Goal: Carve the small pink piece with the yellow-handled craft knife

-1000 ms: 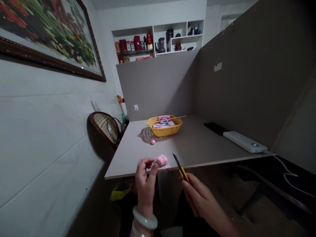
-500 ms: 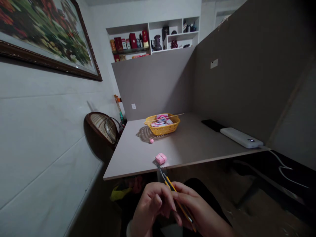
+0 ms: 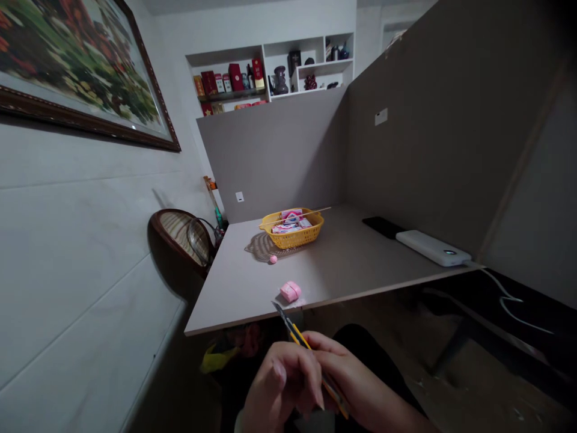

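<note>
Yellow-handled utility knife (image 3: 300, 344), pinched between my closed left hand (image 3: 282, 382) and right hand (image 3: 360, 376); blade angled away from me, just short of the pink block (image 3: 291, 291).

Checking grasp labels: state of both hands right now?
Left hand: curled against the utility knife; can't tell if gripping.
Right hand: closed, holding the utility knife.

Nothing can be read: the cutter (image 3: 300, 340), the basket's pink packets (image 3: 288, 228) and the shelf's red boxes (image 3: 210, 82) show only blurred or tiny marks.
</note>
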Tool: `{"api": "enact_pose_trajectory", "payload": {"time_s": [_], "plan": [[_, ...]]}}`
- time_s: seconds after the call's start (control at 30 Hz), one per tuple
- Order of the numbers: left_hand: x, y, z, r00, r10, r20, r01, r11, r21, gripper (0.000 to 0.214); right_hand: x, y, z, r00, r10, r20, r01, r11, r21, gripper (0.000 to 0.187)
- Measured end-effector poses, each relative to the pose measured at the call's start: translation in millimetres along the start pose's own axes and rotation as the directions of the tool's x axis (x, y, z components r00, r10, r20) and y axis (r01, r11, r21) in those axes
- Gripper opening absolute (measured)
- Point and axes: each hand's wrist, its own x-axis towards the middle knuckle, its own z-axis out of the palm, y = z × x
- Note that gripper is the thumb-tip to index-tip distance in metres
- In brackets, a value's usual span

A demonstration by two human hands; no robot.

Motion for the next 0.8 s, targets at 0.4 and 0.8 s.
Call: {"api": "enact_pose_trajectory", "payload": {"time_s": [0.4, 0.8], "plan": [[-2.2, 1.7, -12.8, 0.994, -0.107, -0.004, 0.106, 0.981, 0.164, 0.072, -2.2, 2.3, -11.5, 0.999, -0.048, 0.027, 0.048, 0.999, -0.016, 0.038], [49.4, 2.1, -49.8, 0.805, 0.457, -0.377, 0.320, 0.199, 0.926, 0.032, 10.5, -28.1, -42.5, 0.878, -0.462, -0.127, 0.023, 0.305, -0.952, 0.028]]}}
